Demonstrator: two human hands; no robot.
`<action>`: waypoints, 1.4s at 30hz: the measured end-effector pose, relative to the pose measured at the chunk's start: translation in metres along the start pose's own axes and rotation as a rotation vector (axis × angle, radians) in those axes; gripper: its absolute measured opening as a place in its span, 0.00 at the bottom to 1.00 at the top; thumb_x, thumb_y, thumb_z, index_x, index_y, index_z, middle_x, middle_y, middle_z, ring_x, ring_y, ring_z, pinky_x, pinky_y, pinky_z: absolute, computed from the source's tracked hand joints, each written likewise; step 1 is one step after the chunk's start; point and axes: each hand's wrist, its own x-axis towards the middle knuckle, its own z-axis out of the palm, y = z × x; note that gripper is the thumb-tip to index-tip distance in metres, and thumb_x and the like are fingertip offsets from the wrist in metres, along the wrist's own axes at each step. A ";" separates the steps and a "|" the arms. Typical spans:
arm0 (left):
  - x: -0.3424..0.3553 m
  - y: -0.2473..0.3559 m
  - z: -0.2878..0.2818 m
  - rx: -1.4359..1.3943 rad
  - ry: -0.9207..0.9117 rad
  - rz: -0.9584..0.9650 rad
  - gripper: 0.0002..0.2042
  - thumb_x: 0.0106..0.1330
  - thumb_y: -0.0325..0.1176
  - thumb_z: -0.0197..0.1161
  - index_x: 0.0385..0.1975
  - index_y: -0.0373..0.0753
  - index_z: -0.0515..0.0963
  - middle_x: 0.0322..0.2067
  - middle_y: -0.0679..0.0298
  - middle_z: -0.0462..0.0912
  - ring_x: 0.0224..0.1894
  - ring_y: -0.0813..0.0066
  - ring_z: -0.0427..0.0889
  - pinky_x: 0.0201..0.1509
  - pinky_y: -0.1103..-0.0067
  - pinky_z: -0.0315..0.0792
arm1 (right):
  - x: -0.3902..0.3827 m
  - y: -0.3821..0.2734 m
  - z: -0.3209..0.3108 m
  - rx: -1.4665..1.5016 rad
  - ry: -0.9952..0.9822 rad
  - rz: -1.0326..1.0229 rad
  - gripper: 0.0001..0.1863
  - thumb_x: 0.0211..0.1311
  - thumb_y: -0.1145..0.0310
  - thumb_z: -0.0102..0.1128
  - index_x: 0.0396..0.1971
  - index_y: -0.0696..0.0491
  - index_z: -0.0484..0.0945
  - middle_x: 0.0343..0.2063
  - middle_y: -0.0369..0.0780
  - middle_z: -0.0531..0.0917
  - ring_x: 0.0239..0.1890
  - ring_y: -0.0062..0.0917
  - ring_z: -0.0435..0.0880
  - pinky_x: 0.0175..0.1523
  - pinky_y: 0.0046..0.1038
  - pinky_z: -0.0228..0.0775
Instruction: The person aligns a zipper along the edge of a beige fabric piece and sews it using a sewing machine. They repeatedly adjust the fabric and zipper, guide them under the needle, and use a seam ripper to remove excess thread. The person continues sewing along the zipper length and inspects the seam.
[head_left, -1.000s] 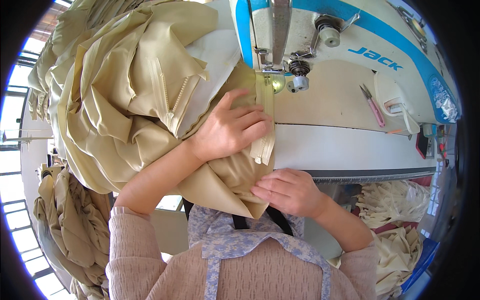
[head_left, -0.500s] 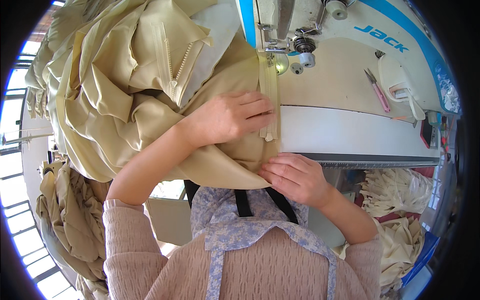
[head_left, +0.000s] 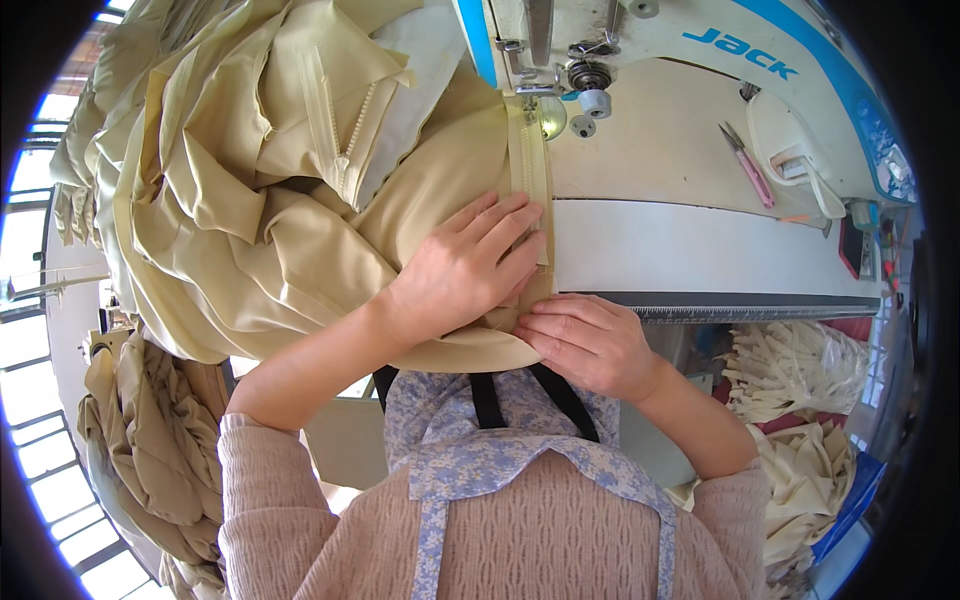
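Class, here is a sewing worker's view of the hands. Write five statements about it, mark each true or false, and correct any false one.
1. The left hand rests on beige fabric. True.
2. The right hand grips pink-handled snips. False: the snips lie on the work surface; that hand touches the fabric.
3. The sewing machine is all black. False: it is white with blue.
4. The sleeves reach the wrists. False: both forearms are bare.
5. The apron is floral. True.

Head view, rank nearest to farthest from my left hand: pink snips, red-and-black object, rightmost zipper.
1. Rightmost zipper, partly covered by your left hand.
2. Pink snips, to the right.
3. Red-and-black object, farther right.
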 end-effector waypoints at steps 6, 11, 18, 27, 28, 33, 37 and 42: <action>-0.002 -0.004 0.007 0.003 0.071 0.027 0.13 0.57 0.28 0.72 0.42 0.35 0.81 0.50 0.56 0.85 0.54 0.56 0.86 0.58 0.63 0.82 | -0.002 0.002 0.002 0.015 -0.006 -0.007 0.13 0.52 0.72 0.69 0.40 0.56 0.86 0.41 0.38 0.86 0.46 0.30 0.86 0.52 0.31 0.83; -0.001 -0.003 0.008 -0.032 0.078 0.013 0.14 0.57 0.28 0.72 0.42 0.34 0.82 0.49 0.56 0.86 0.54 0.57 0.85 0.56 0.65 0.81 | 0.001 0.003 0.000 0.034 -0.009 -0.011 0.14 0.53 0.72 0.68 0.41 0.56 0.85 0.41 0.38 0.86 0.46 0.30 0.86 0.53 0.32 0.83; -0.004 -0.003 0.007 -0.044 0.078 0.010 0.16 0.55 0.27 0.72 0.44 0.33 0.82 0.50 0.57 0.85 0.54 0.58 0.85 0.56 0.66 0.81 | 0.008 0.007 -0.006 -0.071 -0.007 0.032 0.14 0.53 0.72 0.67 0.42 0.56 0.85 0.40 0.36 0.85 0.47 0.29 0.84 0.56 0.33 0.80; 0.004 -0.008 0.008 0.035 0.100 0.042 0.18 0.49 0.29 0.70 0.41 0.33 0.81 0.48 0.57 0.83 0.51 0.59 0.84 0.58 0.65 0.79 | 0.004 0.018 0.000 -0.004 0.021 0.017 0.15 0.50 0.73 0.66 0.41 0.54 0.86 0.39 0.33 0.85 0.42 0.24 0.83 0.49 0.29 0.77; 0.005 -0.009 0.009 0.025 0.108 0.044 0.18 0.49 0.29 0.70 0.41 0.33 0.80 0.48 0.58 0.83 0.51 0.59 0.84 0.57 0.66 0.79 | 0.004 0.018 0.000 0.006 0.016 0.023 0.15 0.50 0.73 0.66 0.41 0.53 0.86 0.39 0.33 0.85 0.42 0.24 0.84 0.49 0.29 0.77; 0.008 -0.007 0.011 -0.081 0.067 -0.092 0.23 0.47 0.24 0.71 0.47 0.35 0.81 0.49 0.58 0.83 0.49 0.58 0.84 0.53 0.67 0.78 | 0.006 0.017 -0.001 -0.005 0.016 0.027 0.16 0.49 0.73 0.66 0.41 0.53 0.86 0.39 0.33 0.86 0.41 0.24 0.84 0.49 0.29 0.77; 0.012 -0.008 0.003 -0.067 0.071 -0.099 0.24 0.46 0.21 0.68 0.48 0.35 0.80 0.49 0.59 0.83 0.50 0.58 0.84 0.56 0.66 0.77 | 0.007 0.017 -0.003 0.021 -0.002 0.033 0.15 0.50 0.73 0.66 0.41 0.54 0.87 0.40 0.34 0.86 0.44 0.25 0.85 0.51 0.29 0.77; 0.016 -0.013 -0.010 0.073 0.057 -0.080 0.20 0.48 0.19 0.65 0.45 0.36 0.81 0.50 0.62 0.85 0.57 0.61 0.83 0.68 0.57 0.71 | 0.004 0.020 -0.005 0.000 -0.018 0.010 0.14 0.53 0.72 0.67 0.42 0.54 0.87 0.43 0.36 0.87 0.50 0.27 0.86 0.54 0.30 0.77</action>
